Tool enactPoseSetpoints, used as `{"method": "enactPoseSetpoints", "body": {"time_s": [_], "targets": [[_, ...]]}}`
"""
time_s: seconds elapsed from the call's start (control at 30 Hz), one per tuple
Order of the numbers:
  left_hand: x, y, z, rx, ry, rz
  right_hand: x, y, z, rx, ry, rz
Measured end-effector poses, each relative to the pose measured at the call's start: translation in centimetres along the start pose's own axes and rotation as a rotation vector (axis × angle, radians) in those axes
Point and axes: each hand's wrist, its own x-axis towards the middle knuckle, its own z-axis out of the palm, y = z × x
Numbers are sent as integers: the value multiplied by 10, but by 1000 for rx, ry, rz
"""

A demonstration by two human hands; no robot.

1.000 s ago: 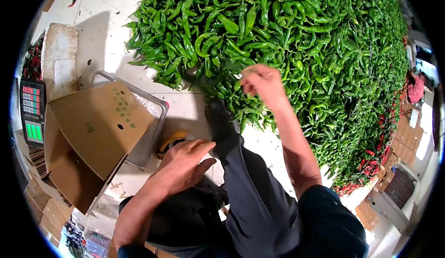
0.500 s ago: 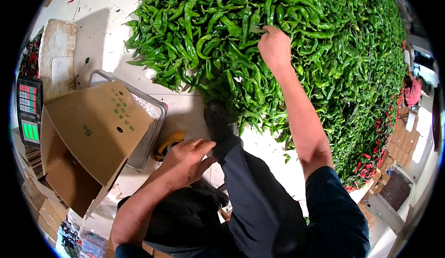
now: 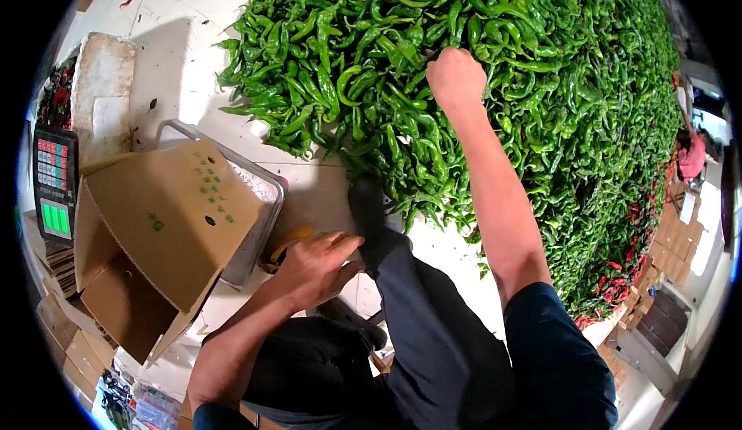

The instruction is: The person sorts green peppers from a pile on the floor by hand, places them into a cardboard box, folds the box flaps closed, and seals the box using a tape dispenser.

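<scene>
My right hand [image 3: 456, 79] is closed in a fist on the near part of a big heap of green chili peppers [image 3: 340, 82]. Its fingertips point down and away from me, so whatever they hold is hidden. Beside my bent leg [image 3: 433, 306], my left hand [image 3: 317, 269] hovers with loosely bent fingers, its thumb apart from them and nothing visible between. Just beyond that hand, an orange-yellow object [image 3: 292, 237] is partly covered by it. To its left, an open cardboard box [image 3: 174, 214] lies tilted on a grey metal tray [image 3: 280, 186].
A scale display with keypad [image 3: 56, 183] stands at the far left beside a worn white foam panel [image 3: 107, 90]. Red peppers [image 3: 610, 283] edge the heap at right. Another person in a pink top [image 3: 690, 159] is far off, near stacked cartons [image 3: 661, 248].
My right hand has turned into a tighter fist, knuckles up, and shifted slightly left over the peppers. The view has moved a little. My left hand stays by my leg.
</scene>
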Motion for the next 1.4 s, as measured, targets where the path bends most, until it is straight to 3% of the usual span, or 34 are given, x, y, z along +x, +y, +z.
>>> {"method": "enactPoseSetpoints", "body": {"time_s": [0.13, 0.3, 0.4, 0.43, 0.53, 0.57, 0.67, 0.73, 0.8, 0.87, 0.93, 0.97, 1.03, 1.07, 1.1, 1.13, 1.17, 1.23, 1.33, 1.37, 1.4], "targets": [[-1, -3, -2, 56, 53, 12, 1, -3, -3, -47, -63, 61], [2, 0, -15, 14, -83, -88, 4, 3, -11, -21, -171, 0], [-1, -2, -12, 17, -83, -74, 2, 24, 5, 83, 8, -161], [-3, -3, -11, 15, -80, -66, -4, 35, 13, 211, 197, -293], [-3, -5, -13, -11, -86, -59, -24, 45, 5, 677, 177, -170], [-3, -7, -12, -17, -61, -52, -34, 48, -19, 922, -91, 153], [-3, -9, -10, -31, -18, -30, -60, 76, -45, 1494, -176, 273], [-1, -9, -8, -35, -28, -23, -89, 75, -73, 1602, -180, 389], [4, -7, -7, -17, -93, -73, -125, 102, -68, 1504, -302, 407], [2, -15, 5, -31, -59, -32, -176, 133, -55, 1239, -487, 272], [1, -19, 12, -52, -91, -29, -240, 152, -31, 1044, -573, 290], [0, -18, 14, -55, -131, -63, -270, 154, -22, 784, -677, 367], [3, -12, 12, -85, -225, -198, -362, 185, 27, 734, -768, 461], [2, -14, 16, -112, -200, -181, -418, 205, 48, 766, -765, 361], [0, -19, 22, -138, -168, -169, -458, 209, 57, 510, -727, 191], [-2, -23, 24, -159, -130, -163, -482, 208, 58, 473, -818, 164], [1, -23, 24, -223, -204, -407, -493, 205, 54, 549, -990, 223], [5, -41, 41, -312, 10, -437, -524, 209, 49, 610, -1170, 241], [30, -60, 36, -333, 332, -639, -597, 269, 105, 375, -1004, -95], [42, -68, 29, -278, 443, -685, -574, 268, 114, 263, -1063, -103], [58, -70, 20, -449, 605, -768, -531, 255, 113, 145, -1119, -108]]}}
